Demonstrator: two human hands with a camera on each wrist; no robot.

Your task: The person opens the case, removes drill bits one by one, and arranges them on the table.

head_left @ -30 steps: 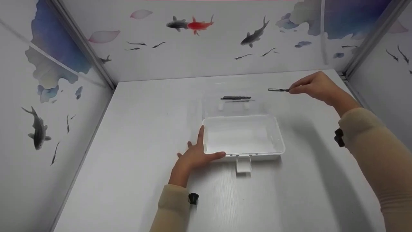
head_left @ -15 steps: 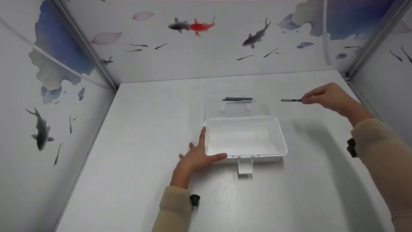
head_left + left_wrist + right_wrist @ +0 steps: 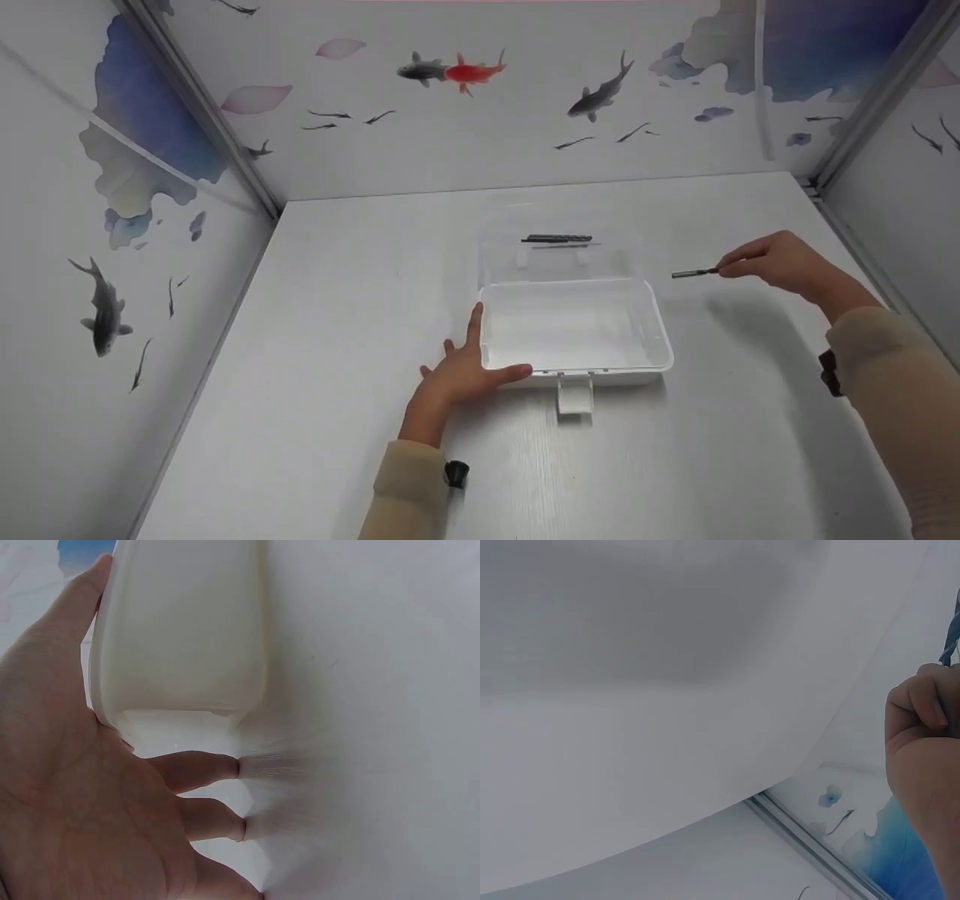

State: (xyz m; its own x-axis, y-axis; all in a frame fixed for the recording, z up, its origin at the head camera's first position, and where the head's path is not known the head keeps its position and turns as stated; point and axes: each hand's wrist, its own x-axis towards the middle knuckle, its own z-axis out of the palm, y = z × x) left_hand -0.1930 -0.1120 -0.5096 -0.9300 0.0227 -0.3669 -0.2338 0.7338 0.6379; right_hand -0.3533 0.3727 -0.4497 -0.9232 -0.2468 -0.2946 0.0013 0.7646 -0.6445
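Wall (image 3: 45, 195) at far left, white, carries a painted grey fish (image 3: 103, 315) and a blue and grey splash of colour. Next comes a white table (image 3: 352, 315). A person's left hand (image 3: 459, 375), in a tan sleeve (image 3: 409, 484), spreads its fingers against the near left corner of a white plastic box (image 3: 570, 326): thumb along the front rim, another finger along the left side. The left wrist view shows fingertips touching the table beside the box. Behind the box its clear lid (image 3: 615, 259) is folded back, and several dark drill bits (image 3: 556, 239) lie together within its outline. A white latch (image 3: 575, 395) hangs at the box's front. To the right, apart from the box, a single drill bit (image 3: 688, 274) is held above the table, smooth end pointing left. The right hand (image 3: 776, 266) pinches its other end, which looks twisted in the right wrist view. The two hands are well apart. A white side wall (image 3: 911, 225) closes the far right.
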